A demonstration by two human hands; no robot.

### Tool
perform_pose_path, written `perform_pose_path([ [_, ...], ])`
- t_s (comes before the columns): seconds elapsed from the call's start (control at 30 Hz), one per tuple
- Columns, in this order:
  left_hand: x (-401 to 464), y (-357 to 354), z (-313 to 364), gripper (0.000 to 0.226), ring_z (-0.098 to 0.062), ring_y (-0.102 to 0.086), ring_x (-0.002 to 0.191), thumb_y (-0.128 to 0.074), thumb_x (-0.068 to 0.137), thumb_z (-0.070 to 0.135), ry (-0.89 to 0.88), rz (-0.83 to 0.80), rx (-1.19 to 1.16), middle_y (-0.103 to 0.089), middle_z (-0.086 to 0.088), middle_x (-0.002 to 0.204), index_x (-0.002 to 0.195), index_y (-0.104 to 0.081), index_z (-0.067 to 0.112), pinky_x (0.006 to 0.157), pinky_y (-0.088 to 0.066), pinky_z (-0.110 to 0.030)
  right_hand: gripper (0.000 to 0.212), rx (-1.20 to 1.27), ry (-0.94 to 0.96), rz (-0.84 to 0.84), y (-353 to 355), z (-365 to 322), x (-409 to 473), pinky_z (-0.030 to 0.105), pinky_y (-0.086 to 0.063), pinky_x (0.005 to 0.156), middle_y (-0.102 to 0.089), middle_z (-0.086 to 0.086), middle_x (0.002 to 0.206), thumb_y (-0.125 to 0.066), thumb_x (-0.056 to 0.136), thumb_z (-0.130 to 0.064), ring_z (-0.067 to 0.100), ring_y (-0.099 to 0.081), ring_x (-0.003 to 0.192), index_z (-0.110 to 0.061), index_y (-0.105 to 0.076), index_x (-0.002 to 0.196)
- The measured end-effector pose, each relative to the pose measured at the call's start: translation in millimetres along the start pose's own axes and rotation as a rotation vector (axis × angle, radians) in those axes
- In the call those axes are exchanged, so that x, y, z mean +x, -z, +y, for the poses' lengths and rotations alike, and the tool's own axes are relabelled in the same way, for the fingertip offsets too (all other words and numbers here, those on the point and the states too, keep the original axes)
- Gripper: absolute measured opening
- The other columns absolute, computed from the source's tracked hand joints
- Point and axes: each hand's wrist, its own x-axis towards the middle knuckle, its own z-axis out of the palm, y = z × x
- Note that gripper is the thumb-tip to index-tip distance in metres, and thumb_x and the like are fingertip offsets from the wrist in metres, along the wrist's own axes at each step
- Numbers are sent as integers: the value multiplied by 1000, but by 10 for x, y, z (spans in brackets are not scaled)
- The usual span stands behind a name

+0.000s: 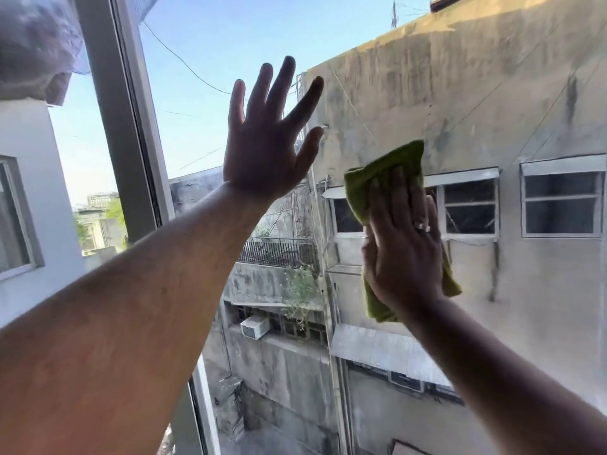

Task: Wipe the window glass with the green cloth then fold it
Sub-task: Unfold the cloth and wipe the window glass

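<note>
Right hand (402, 247) presses the cloth (387, 172) flat-fingered against the glass (476, 103); left hand (266, 142), beside it, is spread wide, holding nothing.

Right hand (405, 244) is pressing the green cloth (384, 172) flat on the window glass (492, 93).
Left hand (266, 149) is reaching up-left of it, fingers spread (contact with pane unclear), beside the window frame (121, 126).

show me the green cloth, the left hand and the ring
green cloth (387, 160): head view, upper fold of bare green fabric
left hand (262, 156): head view, middle of its back
ring (422, 227): head view, the band itself
</note>
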Motion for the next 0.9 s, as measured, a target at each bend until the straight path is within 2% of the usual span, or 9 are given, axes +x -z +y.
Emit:
perform_pose_path([
  [0.07, -17, -11, -22, 58, -31, -23, 154, -25, 104, 56, -10, 3, 9, -25, -11, 166, 156, -30, 33, 124, -16, -56, 75, 45, 99, -55, -111, -379, -172, 48, -12, 124, -16, 10, 165, -46, 84, -29, 30, -14, 153, -18, -27, 156],
  [0.23, -10, 69, -23, 59, -31, -20, 154, -22, 104, 57, -15, -33, -18, -23, -10, 167, 157, -29, 32, 124, -13, -55, 73, -58, 904, -295, -128, -187, -539, 44, -23, 124, -26, 3, 166, -48, 89, -37, 25, -21, 153, -27, -24, 158],
  [0.3, -5, 70, 4, 59, -33, -21, 154, -21, 104, 57, -12, -33, -20, -22, -11, 167, 157, -28, 32, 124, -14, -56, 68, -54, 797, -289, -11, 328, -424, 45, -28, 123, -27, 4, 164, -51, 92, -31, 23, -20, 154, -25, -29, 156],
  [0.43, -15, 54, -6, 59, -35, -20, 154, -21, 102, 55, -4, -43, -7, -21, -13, 167, 157, -27, 31, 123, -14, -58, 58, -83, 127, -91, 352, 1480, 194, 56, -28, 120, -27, 24, 160, -32, 102, -30, 40, -24, 150, -5, -30, 154],
  [0.53, -4, 43, 10, 58, -35, -21, 153, -24, 102, 53, -8, -35, 1, -22, -13, 167, 156, -28, 31, 122, -15, -60, 64, -82, -222, 8, 380, 1360, 597, 55, -26, 121, -21, 29, 161, -28, 101, -33, 44, -19, 151, 1, -24, 155],
  [0.6, -9, 39, 9, 59, -36, -22, 153, -21, 102, 54, -7, -32, -10, -23, -14, 166, 156, -29, 30, 122, -16, -60, 64, -98, -148, 42, 215, 851, 551, 53, -24, 122, -22, 24, 163, -33, 99, -33, 39, -18, 153, -6, -23, 157],
  [0.7, -13, 74, -7, 61, -36, -22, 153, -17, 102, 55, -15, -57, -10, -23, -14, 166, 156, -30, 28, 121, -16, -59, 69, -45, 376, -142, 35, 225, 68, 47, -14, 125, -28, 12, 164, -45, 91, -34, 32, -21, 153, -17, -28, 156],
  [0.8, -1, 131, 5, 61, -39, -22, 152, -19, 102, 54, -18, -95, -16, -22, -16, 166, 156, -30, 27, 120, -16, -63, 67, -103, 813, -305, 182, 560, -175, 45, -19, 125, -30, 6, 164, -47, 91, -32, 27, -24, 153, -22, -31, 155],
  [0.9, 21, 140, 38, 59, -41, -17, 153, -27, 103, 53, -8, -96, -15, -15, -17, 168, 157, -28, 31, 119, -10, -67, 66, -169, 615, -255, 442, 1435, 146, 53, -33, 119, -30, 12, 161, -52, 91, -25, 32, -26, 151, -15, -32, 154],
])
